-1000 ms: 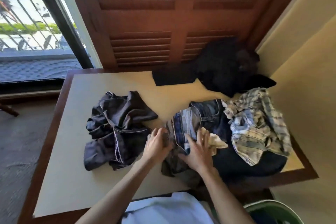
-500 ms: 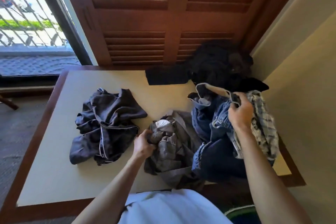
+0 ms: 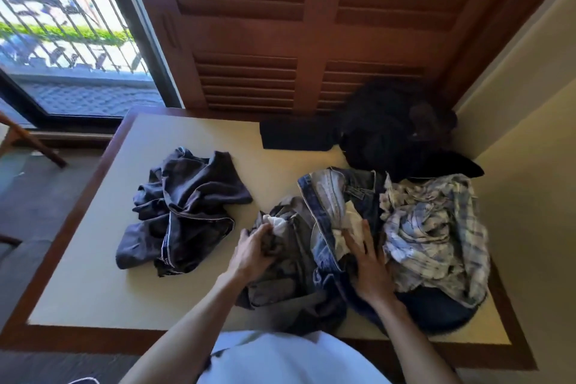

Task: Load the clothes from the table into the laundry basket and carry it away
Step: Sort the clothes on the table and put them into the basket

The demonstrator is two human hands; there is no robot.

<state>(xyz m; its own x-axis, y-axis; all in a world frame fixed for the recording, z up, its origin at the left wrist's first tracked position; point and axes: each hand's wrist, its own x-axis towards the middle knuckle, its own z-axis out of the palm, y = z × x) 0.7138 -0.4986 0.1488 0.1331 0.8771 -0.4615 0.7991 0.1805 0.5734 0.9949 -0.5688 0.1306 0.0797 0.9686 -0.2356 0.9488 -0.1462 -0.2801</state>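
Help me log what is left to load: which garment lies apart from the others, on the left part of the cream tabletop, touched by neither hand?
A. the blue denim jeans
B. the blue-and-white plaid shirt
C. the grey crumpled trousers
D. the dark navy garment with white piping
D: the dark navy garment with white piping lies alone on the left, while the left hand and right hand work in the pile to its right.

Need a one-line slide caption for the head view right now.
Left hand grips grey garment, right hand presses flat on jeans; plaid shirt beside them on table.
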